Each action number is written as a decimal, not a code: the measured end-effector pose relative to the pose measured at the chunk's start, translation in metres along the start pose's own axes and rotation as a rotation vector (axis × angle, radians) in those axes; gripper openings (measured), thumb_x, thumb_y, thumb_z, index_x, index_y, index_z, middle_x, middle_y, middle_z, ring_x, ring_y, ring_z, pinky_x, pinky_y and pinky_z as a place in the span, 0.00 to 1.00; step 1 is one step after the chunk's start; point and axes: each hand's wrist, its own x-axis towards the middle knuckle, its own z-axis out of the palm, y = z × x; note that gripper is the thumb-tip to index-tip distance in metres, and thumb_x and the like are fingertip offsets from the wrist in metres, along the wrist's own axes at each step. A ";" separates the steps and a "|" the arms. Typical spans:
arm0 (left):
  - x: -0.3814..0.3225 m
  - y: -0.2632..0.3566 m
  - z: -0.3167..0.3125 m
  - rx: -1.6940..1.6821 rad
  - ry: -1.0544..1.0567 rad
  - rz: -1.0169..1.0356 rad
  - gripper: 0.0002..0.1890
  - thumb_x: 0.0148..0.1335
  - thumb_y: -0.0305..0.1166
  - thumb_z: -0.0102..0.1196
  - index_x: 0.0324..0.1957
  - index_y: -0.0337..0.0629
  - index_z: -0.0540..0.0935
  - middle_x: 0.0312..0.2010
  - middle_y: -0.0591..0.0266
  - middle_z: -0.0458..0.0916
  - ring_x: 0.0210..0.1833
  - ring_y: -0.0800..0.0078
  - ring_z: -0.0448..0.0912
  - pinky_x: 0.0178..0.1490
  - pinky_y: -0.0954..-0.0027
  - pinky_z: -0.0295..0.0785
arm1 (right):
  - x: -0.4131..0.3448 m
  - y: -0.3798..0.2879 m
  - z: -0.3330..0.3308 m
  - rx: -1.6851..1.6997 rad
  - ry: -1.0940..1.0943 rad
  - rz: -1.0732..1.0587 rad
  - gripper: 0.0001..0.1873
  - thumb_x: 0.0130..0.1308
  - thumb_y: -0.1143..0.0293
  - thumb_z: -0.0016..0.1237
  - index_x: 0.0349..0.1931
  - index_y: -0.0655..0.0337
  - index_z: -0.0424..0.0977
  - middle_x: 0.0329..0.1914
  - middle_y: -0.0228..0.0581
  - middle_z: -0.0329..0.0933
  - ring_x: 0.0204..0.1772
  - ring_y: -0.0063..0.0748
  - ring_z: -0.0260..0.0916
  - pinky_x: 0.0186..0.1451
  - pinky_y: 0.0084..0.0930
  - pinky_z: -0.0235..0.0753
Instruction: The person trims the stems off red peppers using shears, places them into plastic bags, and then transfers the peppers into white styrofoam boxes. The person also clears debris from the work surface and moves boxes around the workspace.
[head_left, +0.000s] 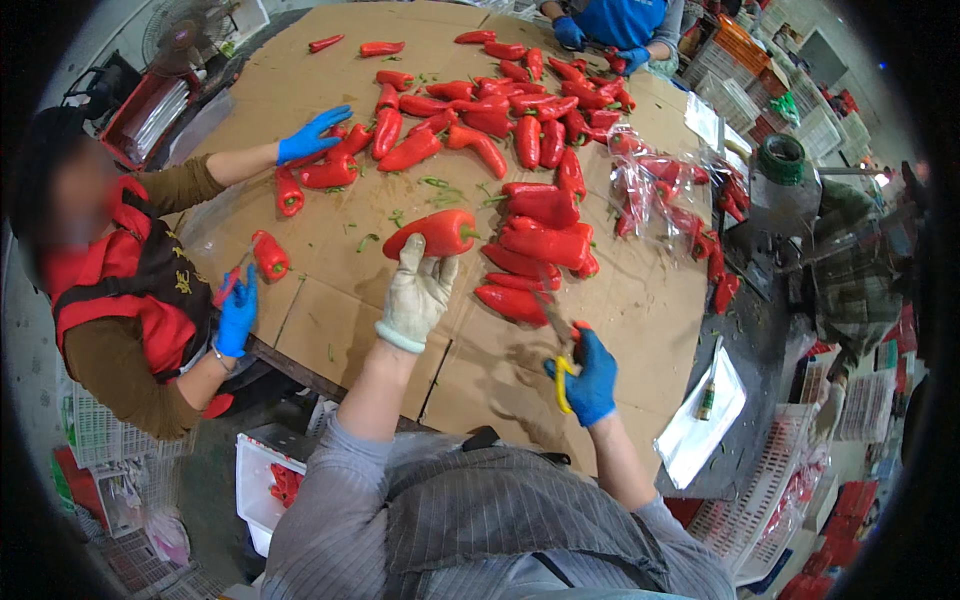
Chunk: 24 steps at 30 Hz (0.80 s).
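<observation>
My left hand (417, 292), in a white glove, holds a large red pepper (429, 234) above the cardboard-covered table, its green stem pointing right. My right hand (589, 375), in a blue glove, grips scissors (561, 375) with a yellow handle; their blades point up and left towards the peppers. Just beyond the scissors, several red peppers (544, 244) lie stacked in a row, the lowest one (513, 304) close to the blade tips. Behind them spreads a loose heap of red peppers (487, 105). Green stem trimmings (367, 241) are scattered on the cardboard (330, 300).
A co-worker in blue gloves (238, 315) at the left reaches among peppers; another (611, 22) handles peppers at the far side. Bagged peppers (660, 187) lie at the right, beside a metal scale-like device (784, 187). White plastic bags (705, 420) lie near the right edge. Crates (757, 487) stand below.
</observation>
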 end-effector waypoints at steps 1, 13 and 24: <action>-0.008 -0.005 0.001 -0.044 0.016 -0.018 0.22 0.64 0.37 0.62 0.56 0.40 0.74 0.50 0.59 0.81 0.55 0.66 0.79 0.53 0.66 0.84 | 0.008 -0.006 0.010 -0.071 -0.017 -0.066 0.39 0.47 0.60 0.71 0.59 0.65 0.68 0.47 0.47 0.79 0.47 0.37 0.79 0.50 0.31 0.78; -0.053 -0.014 0.018 0.161 0.037 0.008 0.17 0.64 0.33 0.60 0.52 0.37 0.77 0.50 0.59 0.81 0.51 0.70 0.80 0.56 0.70 0.78 | 0.016 -0.010 0.041 0.431 0.026 0.030 0.10 0.60 0.74 0.62 0.32 0.65 0.73 0.23 0.29 0.67 0.33 0.14 0.64 0.32 0.21 0.69; -0.050 -0.031 0.020 1.164 -0.111 0.612 0.27 0.52 0.24 0.70 0.54 0.38 0.75 0.47 0.58 0.79 0.47 0.70 0.79 0.52 0.71 0.76 | -0.024 0.094 -0.002 0.479 0.262 0.348 0.04 0.67 0.74 0.54 0.33 0.59 0.73 0.24 0.24 0.71 0.20 0.13 0.61 0.21 0.15 0.60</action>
